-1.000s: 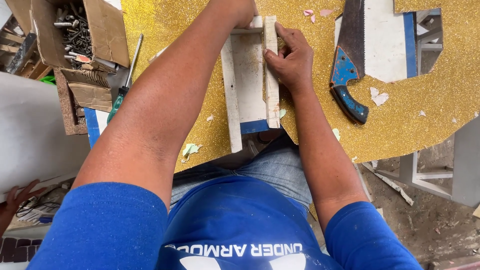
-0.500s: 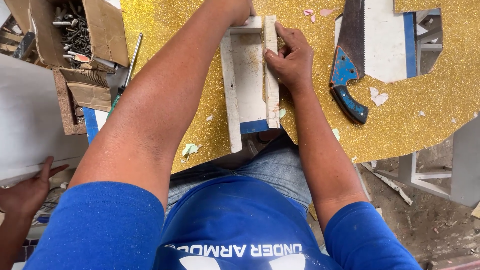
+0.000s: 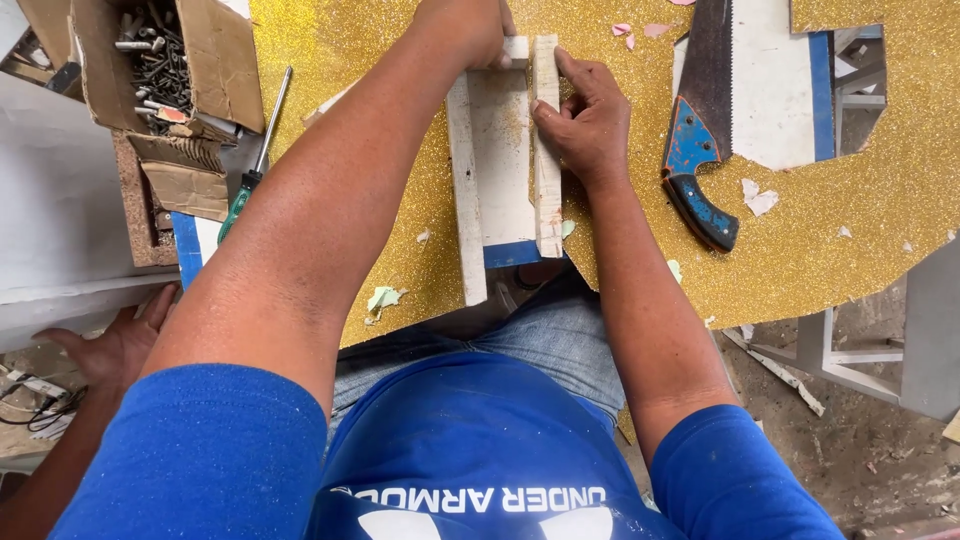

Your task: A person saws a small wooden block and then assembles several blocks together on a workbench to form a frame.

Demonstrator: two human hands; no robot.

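1. Nearest the camera: blue shirt, denim lap, both forearms reaching out over the tabletop, which has a gold glitter surface.
2. Low left, another person's hand has come further into view over the last second. It now lies flat under the edge of a white board. It is not the wearer's hand.
3. White wood frame lies at the near edge of the tabletop, its near end overhanging towards the lap, with a blue strip at that end. It has not shifted since the earlier frames.
4. Right hand: fingers curled against the frame's right slat, pressing it in from the outside. The grip is unchanged.
5. Left hand: clenched over the frame's far left corner, partly cut off by the top edge. It has also held steady.
6. Judgement: the frame is being held steady, not worked. The only new motion is the helper's hand on the left.
7. Right of the frame: handsaw, blue handle towards the wearer, blade over a white panel.
8. Left: green-handled screwdriver, just beside a cardboard box of loose screws.
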